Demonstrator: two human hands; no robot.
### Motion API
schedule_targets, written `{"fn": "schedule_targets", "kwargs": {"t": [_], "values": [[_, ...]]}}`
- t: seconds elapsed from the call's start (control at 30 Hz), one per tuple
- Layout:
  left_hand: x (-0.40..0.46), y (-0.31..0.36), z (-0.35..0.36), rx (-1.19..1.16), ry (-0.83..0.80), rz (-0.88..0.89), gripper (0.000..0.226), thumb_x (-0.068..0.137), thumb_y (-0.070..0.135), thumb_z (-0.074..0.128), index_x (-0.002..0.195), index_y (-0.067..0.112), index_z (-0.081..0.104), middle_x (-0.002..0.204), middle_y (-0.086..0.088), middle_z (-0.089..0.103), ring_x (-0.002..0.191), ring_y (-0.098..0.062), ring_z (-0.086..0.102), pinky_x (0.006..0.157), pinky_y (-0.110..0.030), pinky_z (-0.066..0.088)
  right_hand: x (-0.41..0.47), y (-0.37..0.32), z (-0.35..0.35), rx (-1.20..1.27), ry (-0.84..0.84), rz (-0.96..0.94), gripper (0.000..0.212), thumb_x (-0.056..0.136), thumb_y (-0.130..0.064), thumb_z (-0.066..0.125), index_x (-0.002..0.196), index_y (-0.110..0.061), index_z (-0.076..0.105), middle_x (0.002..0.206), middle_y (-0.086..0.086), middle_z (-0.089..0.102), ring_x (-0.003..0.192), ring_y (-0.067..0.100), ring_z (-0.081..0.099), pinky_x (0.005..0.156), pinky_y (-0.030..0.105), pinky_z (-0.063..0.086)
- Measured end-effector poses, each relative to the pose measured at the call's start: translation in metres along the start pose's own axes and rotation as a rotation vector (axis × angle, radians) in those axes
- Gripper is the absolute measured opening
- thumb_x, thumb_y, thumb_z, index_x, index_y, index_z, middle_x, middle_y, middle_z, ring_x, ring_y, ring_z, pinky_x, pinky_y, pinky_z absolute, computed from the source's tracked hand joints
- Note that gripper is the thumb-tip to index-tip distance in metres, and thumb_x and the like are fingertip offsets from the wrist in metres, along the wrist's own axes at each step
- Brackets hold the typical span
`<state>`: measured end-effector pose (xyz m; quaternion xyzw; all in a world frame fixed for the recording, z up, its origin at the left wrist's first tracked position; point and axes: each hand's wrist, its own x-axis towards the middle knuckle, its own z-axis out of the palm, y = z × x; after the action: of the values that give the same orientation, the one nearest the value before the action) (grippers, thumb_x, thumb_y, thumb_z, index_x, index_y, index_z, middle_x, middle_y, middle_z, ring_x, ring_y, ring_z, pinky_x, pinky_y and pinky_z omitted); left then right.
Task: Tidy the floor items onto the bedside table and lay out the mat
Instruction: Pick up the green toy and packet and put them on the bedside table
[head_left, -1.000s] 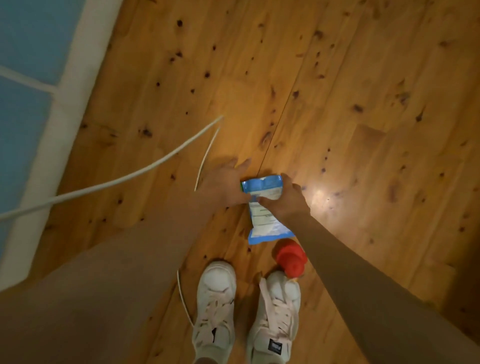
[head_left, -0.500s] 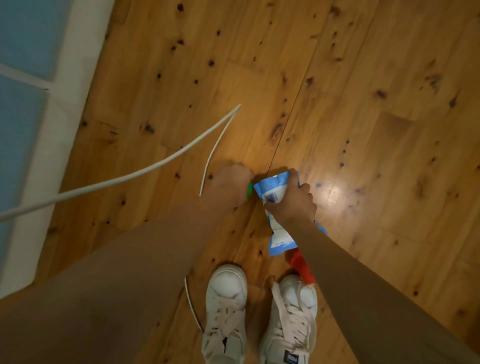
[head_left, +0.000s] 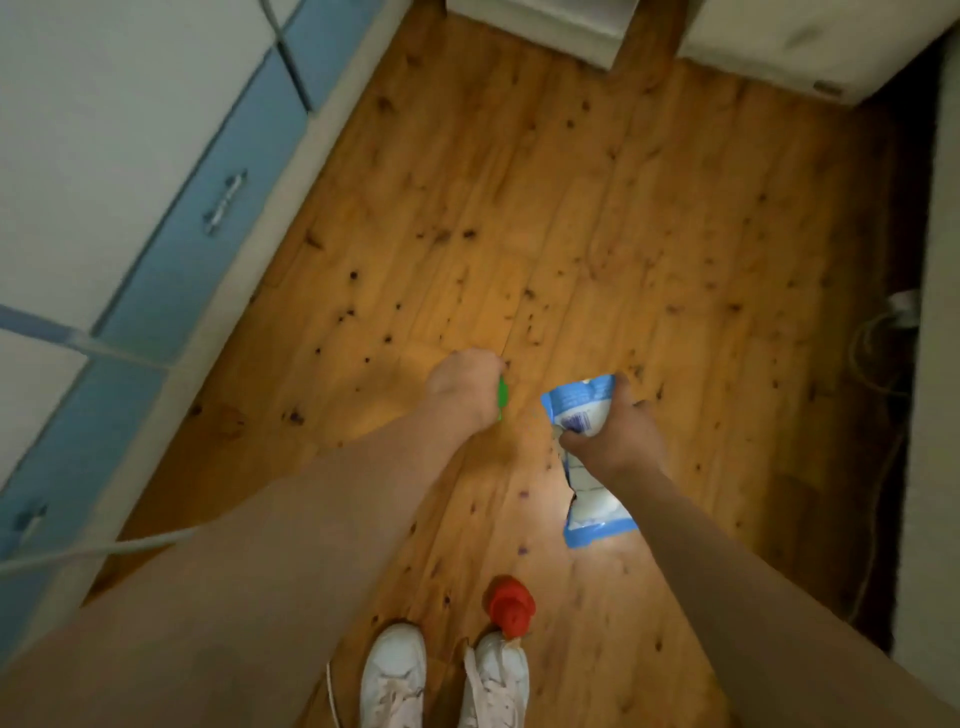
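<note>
Gripping a crumpled blue and white packet near its top, the right hand carries it clear of the wooden floor, with the torn lower part hanging loose under the wrist. The left hand is closed in a fist around a thin green item, of which only a sliver shows past the knuckles; what it is cannot be told. A red object sits on the floor just ahead of the right white shoe, so the tidying looks partly done. The bedside table cannot be picked out with certainty, and no mat is in view. Since both hands are full, reaching for the red object risks dropping something or loosening the fist on the green item. The hanging, torn packet could spill any contents if swung. A white cable trails across the floor at the left, beside the blue drawers, and a step that way could catch it; the red object so close to the toe could be kicked.
</note>
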<state>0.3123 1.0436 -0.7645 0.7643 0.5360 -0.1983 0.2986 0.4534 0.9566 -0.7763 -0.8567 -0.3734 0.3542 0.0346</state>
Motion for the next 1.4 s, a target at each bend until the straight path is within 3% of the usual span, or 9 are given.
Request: {"fn": "schedule_targets", "kwargs": {"t": [0.17, 0.4, 0.63, 0.73, 0.83, 0.93, 1.03, 1.27, 1.4], "values": [[-0.040, 0.048, -0.132, 0.035, 0.131, 0.037, 0.042, 0.079, 0.014, 0.064, 0.120, 0.017, 0.061, 0.126, -0.011, 0.060, 0.117, -0.030, 0.058, 0.092, -0.034, 0.050, -0.039, -0.047, -0.130, 0.073, 0.097, -0.034, 0.089, 0.076, -0.035, 0.069, 0.146, -0.023, 0.016, 0.129, 0.015, 0.039, 0.109, 0.036, 0.053, 0.077, 0.034, 0.044], [-0.141, 0.122, -0.333, 0.023, 0.255, 0.135, 0.047, 0.078, 0.017, 0.070, 0.123, 0.019, 0.059, 0.127, -0.008, 0.059, 0.114, -0.027, 0.058, 0.090, -0.035, 0.052, -0.135, -0.113, -0.340, 0.115, 0.309, -0.111, 0.093, 0.074, -0.044, 0.069, 0.146, -0.029, 0.012, 0.130, 0.012, 0.042, 0.110, 0.030, 0.055, 0.088, 0.042, 0.051], [-0.267, 0.190, -0.493, 0.032, 0.452, 0.286, 0.057, 0.069, 0.017, 0.077, 0.123, 0.021, 0.060, 0.131, -0.004, 0.058, 0.118, -0.024, 0.056, 0.099, -0.036, 0.048, -0.233, -0.145, -0.490, 0.145, 0.433, -0.246, 0.092, 0.071, -0.045, 0.067, 0.146, -0.027, 0.016, 0.126, 0.009, 0.047, 0.106, 0.027, 0.057, 0.082, 0.040, 0.053], [-0.314, 0.212, -0.547, 0.020, 0.538, 0.293, 0.058, 0.068, 0.017, 0.077, 0.124, 0.021, 0.060, 0.132, -0.004, 0.057, 0.120, -0.023, 0.054, 0.099, -0.034, 0.048, -0.274, -0.154, -0.539, 0.194, 0.491, -0.305, 0.095, 0.073, -0.046, 0.067, 0.148, -0.026, 0.013, 0.133, 0.008, 0.048, 0.113, 0.025, 0.055, 0.084, 0.039, 0.053], [-0.344, 0.234, -0.573, -0.032, 0.580, 0.328, 0.060, 0.069, 0.016, 0.077, 0.126, 0.020, 0.059, 0.132, -0.005, 0.056, 0.118, -0.023, 0.054, 0.094, -0.033, 0.050, -0.299, -0.157, -0.573, 0.262, 0.518, -0.339, 0.096, 0.076, -0.042, 0.068, 0.149, -0.023, 0.009, 0.139, 0.008, 0.045, 0.122, 0.025, 0.050, 0.091, 0.035, 0.048], [-0.348, 0.255, -0.577, -0.009, 0.566, 0.349, 0.060, 0.071, 0.018, 0.077, 0.127, 0.020, 0.058, 0.132, -0.005, 0.056, 0.117, -0.023, 0.055, 0.093, -0.032, 0.050, -0.308, -0.159, -0.597, 0.250, 0.555, -0.387, 0.093, 0.079, -0.040, 0.066, 0.149, -0.020, 0.009, 0.134, 0.010, 0.048, 0.115, 0.026, 0.054, 0.082, 0.031, 0.046], [-0.338, 0.274, -0.584, -0.001, 0.572, 0.375, 0.058, 0.072, 0.018, 0.076, 0.127, 0.019, 0.058, 0.133, -0.006, 0.055, 0.119, -0.023, 0.054, 0.096, -0.033, 0.049, -0.298, -0.158, -0.622, 0.239, 0.609, -0.379, 0.093, 0.077, -0.042, 0.065, 0.149, -0.022, 0.010, 0.128, 0.014, 0.050, 0.111, 0.028, 0.056, 0.084, 0.033, 0.047], [-0.278, 0.323, -0.622, 0.028, 0.558, 0.463, 0.057, 0.075, 0.017, 0.074, 0.129, 0.018, 0.056, 0.134, -0.004, 0.054, 0.123, -0.022, 0.050, 0.098, -0.032, 0.044, -0.219, -0.157, -0.659, 0.228, 0.603, -0.284, 0.097, 0.075, -0.046, 0.067, 0.148, -0.024, 0.008, 0.126, 0.009, 0.053, 0.103, 0.023, 0.060, 0.073, 0.029, 0.050], [-0.207, 0.345, -0.657, 0.015, 0.514, 0.503, 0.058, 0.075, 0.017, 0.075, 0.130, 0.019, 0.055, 0.135, -0.005, 0.054, 0.122, -0.022, 0.050, 0.097, -0.031, 0.045, -0.148, -0.179, -0.685, 0.206, 0.603, -0.230, 0.098, 0.076, -0.047, 0.067, 0.149, -0.021, 0.007, 0.132, 0.010, 0.049, 0.110, 0.024, 0.057, 0.076, 0.030, 0.049]]}}
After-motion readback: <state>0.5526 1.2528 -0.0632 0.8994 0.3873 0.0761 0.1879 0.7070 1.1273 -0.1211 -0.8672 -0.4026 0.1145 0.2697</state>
